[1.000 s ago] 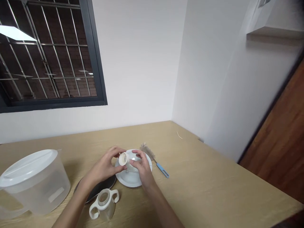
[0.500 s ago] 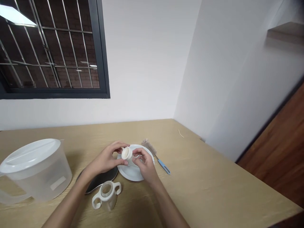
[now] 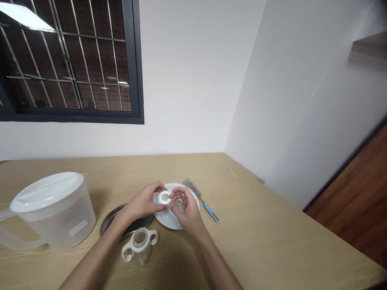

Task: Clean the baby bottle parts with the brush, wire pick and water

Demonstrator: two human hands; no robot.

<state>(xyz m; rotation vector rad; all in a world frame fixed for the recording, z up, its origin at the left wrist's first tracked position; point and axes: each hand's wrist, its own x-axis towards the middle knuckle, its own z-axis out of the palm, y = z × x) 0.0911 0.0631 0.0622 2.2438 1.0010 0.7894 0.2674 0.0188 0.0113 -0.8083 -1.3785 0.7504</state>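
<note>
White plastic, small and round: one bottle cap [image 3: 164,197] sits pinched between the fingertips of my left hand [image 3: 145,203], held in the air just above the near edge of the white plate [image 3: 169,219]. My right hand [image 3: 186,207] is right beside it, fingers curled loosely with the tips at the cap's right side; I cannot tell whether they actually grip it or only touch it. Both of my forearms reach in from the bottom of the view. One plate lies on the wooden counter [image 3: 272,241] under my hands, and one round metal tray [image 3: 110,221] lies just left of it, partly hidden by my left wrist. Near me, in front of the tray, stands one clear two-handled bottle [image 3: 140,245], upright and open at the top. One bottle brush [image 3: 201,199] with a blue handle lies beyond the plate on its right, bristles close to the rim. Well apart to the left stands one large translucent jug [image 3: 53,211] with a white lid. One barred window [image 3: 66,60] is set in the wall above.
</note>
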